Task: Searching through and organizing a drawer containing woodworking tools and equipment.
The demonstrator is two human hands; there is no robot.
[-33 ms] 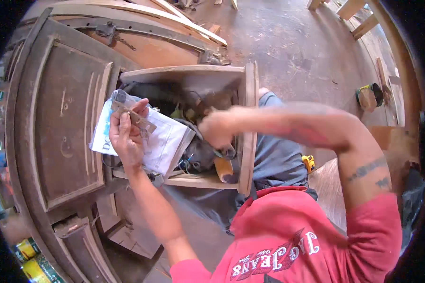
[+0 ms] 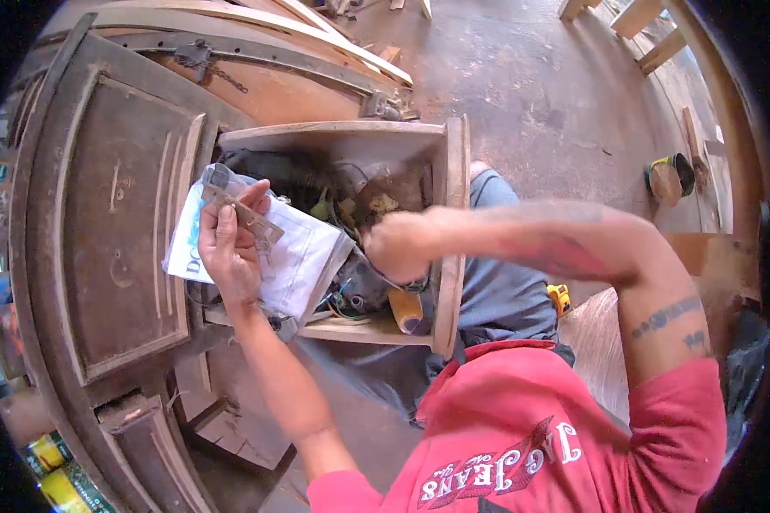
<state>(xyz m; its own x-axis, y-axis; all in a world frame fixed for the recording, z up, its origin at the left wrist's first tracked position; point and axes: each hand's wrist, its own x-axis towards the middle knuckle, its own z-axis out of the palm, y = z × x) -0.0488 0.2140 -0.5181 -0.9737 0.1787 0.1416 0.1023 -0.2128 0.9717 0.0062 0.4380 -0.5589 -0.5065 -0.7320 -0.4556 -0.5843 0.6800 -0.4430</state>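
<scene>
My left hand (image 2: 231, 244) pinches a flat, worn metal plate (image 2: 257, 224), thumb on top, over a white booklet in a clear plastic sleeve (image 2: 304, 256). The booklet lies across the left side of an open wooden drawer (image 2: 342, 128). Inside the drawer, my right hand (image 2: 398, 244) is curled and blurred by motion, and whatever its fingers grip is hidden. Below it lie a dark, rounded tool-like object (image 2: 364, 286) and thin coloured wires (image 2: 340, 301). An orange-yellow cylinder (image 2: 406, 309) rests in the drawer's near right corner.
A dark panelled wooden door (image 2: 133, 231) lies at left. Long timber strips (image 2: 257, 17) and a clamp (image 2: 198, 58) are beyond the drawer. A yellow tape measure (image 2: 559, 297) is beside my leg. At far right a dark bucket (image 2: 669, 178) stands on the dusty floor.
My right hand has shifted slightly down within the drawer, and more of the pale pieces behind it and the coloured wires shows. My left hand stays in place with the metal plate.
</scene>
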